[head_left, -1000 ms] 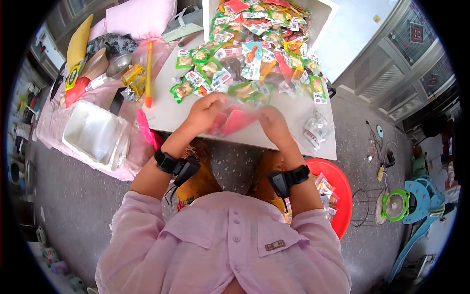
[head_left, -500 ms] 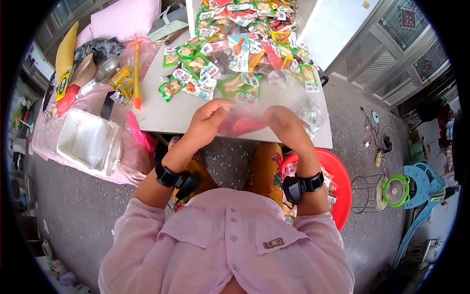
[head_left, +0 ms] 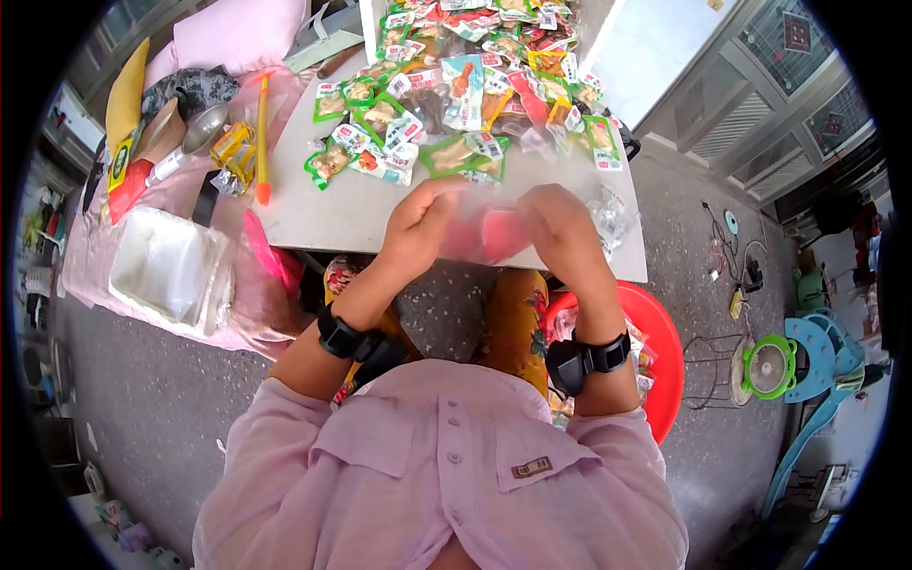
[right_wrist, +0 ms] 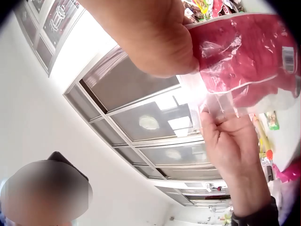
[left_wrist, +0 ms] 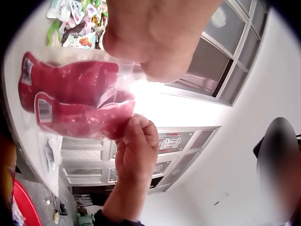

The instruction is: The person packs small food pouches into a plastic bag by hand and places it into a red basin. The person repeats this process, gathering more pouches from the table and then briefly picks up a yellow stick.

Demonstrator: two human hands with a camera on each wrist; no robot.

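A clear plastic bag (head_left: pixel 464 233) with red packets inside hangs between the two hands, over the front edge of the table. In the left wrist view two red packets (left_wrist: pixel 84 117) with white barcode labels show through the film. My left hand (head_left: pixel 418 226) pinches the bag's upper edge on one side. On the other side my right hand (head_left: pixel 562 228) grips the same edge; its thumb and fingers (left_wrist: pixel 136 129) show in the left wrist view. The bag is blurred in the head view.
Many small food packets (head_left: pixel 465 152) spill from a white foam box (head_left: pixel 603 28) onto the table (head_left: pixel 313 214). Crumpled clear plastic (head_left: pixel 606 218) lies at its right. A red basin (head_left: pixel 665 380) of packets stands below. At left, a white foam tray (head_left: pixel 142 256) sits on pink cloth.
The head view has shifted, so the table sits further left and higher. Both hands keep hold of the bag, and the red packets inside have moved to the right.
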